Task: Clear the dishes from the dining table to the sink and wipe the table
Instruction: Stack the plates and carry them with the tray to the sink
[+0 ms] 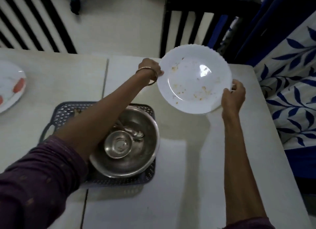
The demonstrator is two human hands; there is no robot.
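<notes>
A white scalloped plate (193, 78) with food crumbs is held tilted above the far right part of the white dining table (213, 160). My left hand (150, 67) grips its left rim and my right hand (233, 95) grips its lower right rim. Below my left forearm a dark blue perforated basket (68, 109) holds a large steel bowl (147, 157). Inside that bowl sit a small steel bowl (118, 144) and spoons (136, 134).
Another white plate (10, 86) with red patches lies at the table's left edge. Dark slatted chairs (188, 23) stand beyond the far edge. A blue and white leaf-patterned curtain (290, 91) hangs along the table's right side.
</notes>
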